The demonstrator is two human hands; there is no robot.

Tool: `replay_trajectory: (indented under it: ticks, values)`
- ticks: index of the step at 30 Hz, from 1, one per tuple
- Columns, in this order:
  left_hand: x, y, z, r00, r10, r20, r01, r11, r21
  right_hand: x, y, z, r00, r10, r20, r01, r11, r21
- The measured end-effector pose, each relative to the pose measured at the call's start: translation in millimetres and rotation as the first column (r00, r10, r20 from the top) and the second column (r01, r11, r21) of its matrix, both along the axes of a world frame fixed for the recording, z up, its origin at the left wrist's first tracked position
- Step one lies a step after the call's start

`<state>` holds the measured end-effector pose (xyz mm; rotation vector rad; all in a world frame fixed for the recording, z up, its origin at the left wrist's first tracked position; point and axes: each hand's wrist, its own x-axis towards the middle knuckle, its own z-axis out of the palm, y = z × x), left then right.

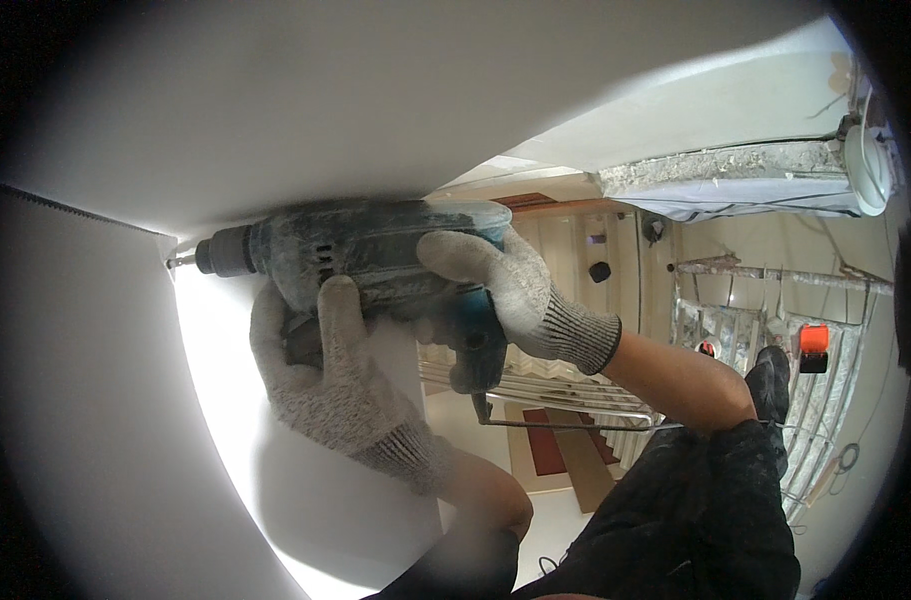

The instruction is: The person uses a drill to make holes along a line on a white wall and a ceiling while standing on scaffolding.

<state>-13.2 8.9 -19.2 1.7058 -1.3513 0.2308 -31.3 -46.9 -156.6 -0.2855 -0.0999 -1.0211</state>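
A dusty teal and dark corded-looking power drill [375, 255] lies nearly level across the view, its nose to the left. From its grey chuck [225, 252] a thin metal bit [180, 262] reaches the line where two white surfaces meet; whether the tip touches is too small to tell. My left hand [320, 375], in a grey knit glove, is closed round the drill's front part from below. Gloved alike, my right hand [510, 290] grips the rear of the body by the handle, with part of its fingers hidden behind the tool.
A large white panel [305, 90] runs close above the drill. Along its left edge shows a toothed dark strip [85, 212]. Metal rails [565, 425] and a slatted platform [805, 430] lie below, with an orange and black object [813, 348] near my shoe [768, 375].
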Motion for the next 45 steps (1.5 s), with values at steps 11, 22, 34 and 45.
replay_trajectory:
  ticks: [11, 22, 34, 45]
  values:
    - [10.8, 5.5, 1.1, 0.998, -0.027, 0.055, 0.03, 0.998, -0.047, -4.4, 9.6, 13.3, 0.979, -0.205, -0.002, 0.205, 0.979, 0.006]
    - [54.6, 6.2, -6.4, 0.882, -0.039, 0.47, 0.072, 0.996, -0.051, 4.2, -6.1, 3.2, 0.952, -0.233, 0.2, 0.251, 0.965, -0.07]
    - [71.3, -21.9, -38.0, 0.897, -0.151, 0.415, 0.155, 0.988, 0.024, 17.3, -17.7, 0.1, 0.966, -0.189, 0.179, 0.201, 0.978, -0.054]
    - [74.7, -15.2, -25.7, 0.882, -0.123, 0.455, 0.139, 0.99, -0.003, -9.7, -2.4, -0.9, 0.95, -0.196, 0.242, 0.216, 0.975, -0.058]
